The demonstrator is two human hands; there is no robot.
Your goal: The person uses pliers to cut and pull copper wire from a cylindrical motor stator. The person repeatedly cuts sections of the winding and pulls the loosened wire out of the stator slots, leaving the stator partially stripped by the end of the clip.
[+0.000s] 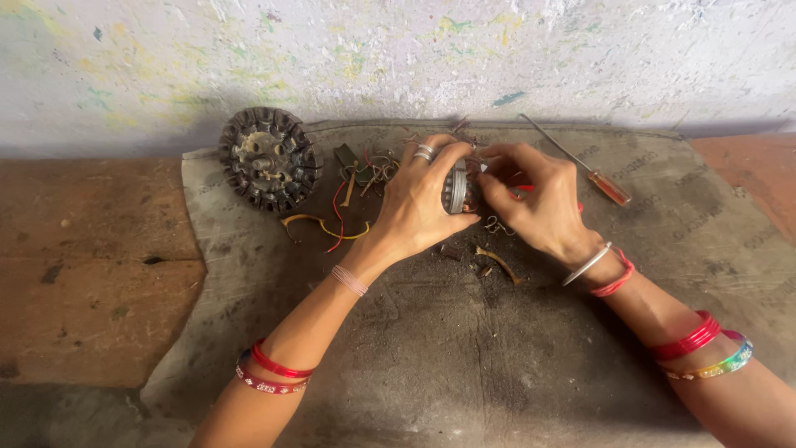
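Both hands meet over the cloth (pixel 464 348): left hand (pixel 419 203) closed in a firm grip around a small stator (pixel 458 187), right hand (pixel 531 203) pinching its windings, apparently mid-stripping, needing steady pulls.

Open grey mat (pixel 464 357) between and below the forearms, bare enough for passage toward the near edge. Crowded ahead: round dark stator (pixel 269 158) at far left, tangled red and yellow wires (pixel 336 226) just beside it, scattered wire scraps (pixel 493 261) under the wrists. Screwdriver (pixel 580 166) lying slantwise at far right, near the wall (pixel 398 58), which closes the far side. Bare brown floor (pixel 91 265) left of the mat.
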